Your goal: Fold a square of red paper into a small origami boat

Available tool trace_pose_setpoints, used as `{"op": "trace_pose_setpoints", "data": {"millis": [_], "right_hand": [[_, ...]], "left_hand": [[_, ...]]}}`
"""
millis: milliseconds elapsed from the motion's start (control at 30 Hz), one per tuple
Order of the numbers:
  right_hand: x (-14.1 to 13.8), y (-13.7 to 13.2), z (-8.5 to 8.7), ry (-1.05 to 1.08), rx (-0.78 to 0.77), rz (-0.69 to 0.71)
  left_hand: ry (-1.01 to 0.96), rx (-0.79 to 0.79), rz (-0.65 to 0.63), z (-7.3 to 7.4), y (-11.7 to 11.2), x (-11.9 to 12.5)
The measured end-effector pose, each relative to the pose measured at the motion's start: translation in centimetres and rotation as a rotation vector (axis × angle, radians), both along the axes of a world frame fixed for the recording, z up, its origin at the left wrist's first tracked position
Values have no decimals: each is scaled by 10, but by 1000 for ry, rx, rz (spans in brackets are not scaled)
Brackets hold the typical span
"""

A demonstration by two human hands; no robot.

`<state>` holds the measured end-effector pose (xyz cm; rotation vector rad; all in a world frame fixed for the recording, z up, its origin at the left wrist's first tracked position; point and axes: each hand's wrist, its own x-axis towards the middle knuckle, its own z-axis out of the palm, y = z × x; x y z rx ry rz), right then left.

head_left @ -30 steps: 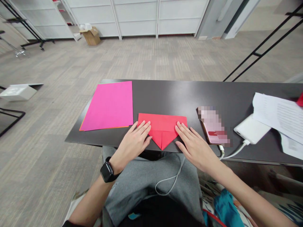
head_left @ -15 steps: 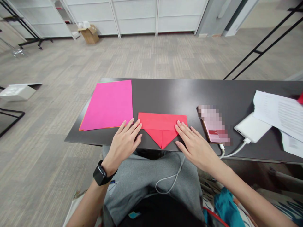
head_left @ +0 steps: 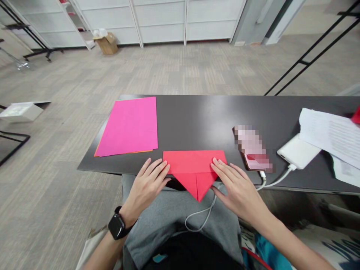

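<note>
A folded red paper (head_left: 194, 162) lies at the front edge of the dark table. Its upper part is a wide flat band, and below it a triangle with a centre crease points toward me, its tip past the edge over my lap. The fingertips of my left hand (head_left: 149, 183) rest at the paper's left end, fingers stretched out. On the right end lie the outstretched fingers of my right hand (head_left: 234, 187), its thumb lower down near the triangle's side. A black watch (head_left: 117, 224) is on my left wrist.
Pink sheets (head_left: 132, 125), with orange showing beneath, lie at the table's left. To the right are a phone (head_left: 254, 152) with a cable, a white power bank (head_left: 299, 150) and printed papers (head_left: 330, 131). A white cable (head_left: 206, 215) loops over my lap.
The red paper has slid toward me, so its point now extends past the table edge. Both hands have moved nearer with it, still at its two ends.
</note>
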<state>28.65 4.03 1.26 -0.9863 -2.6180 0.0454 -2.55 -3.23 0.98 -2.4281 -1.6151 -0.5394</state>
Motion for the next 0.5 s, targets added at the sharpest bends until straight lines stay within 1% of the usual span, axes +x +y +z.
{"op": "trace_pose_setpoints", "data": {"millis": [67,100,167,233,267,300,333,367,400,433,467,500], "right_hand": [[6,-9,-2,96,51,9],[9,-12,0,141,62,31],[13,-14,14,214,43,81],[13,-7,37,282,-20,62],[12,2,49,323,-73,16],[9,14,59,350,-158,-49],[5,29,68,368,-256,-98],[0,46,73,320,-408,-91],[-6,65,75,282,-526,-92],[-12,82,73,247,-588,-95],[-17,97,69,206,-602,-120],[-22,109,64,178,-599,-146]], "left_hand": [[-59,68,-51,-5,-9,1],[-108,92,-75,-4,-12,2],[-240,124,-101,5,-14,2],[-404,113,-64,20,-8,0],[-489,75,-26,28,-1,-2],[-565,1,47,36,9,-5],[-640,-81,127,42,21,-8],[-705,-177,158,46,35,-12],[-747,-297,166,49,50,-16],[-768,-383,180,50,64,-20],[-764,-438,200,49,77,-23],[-749,-459,230,47,88,-25]]}}
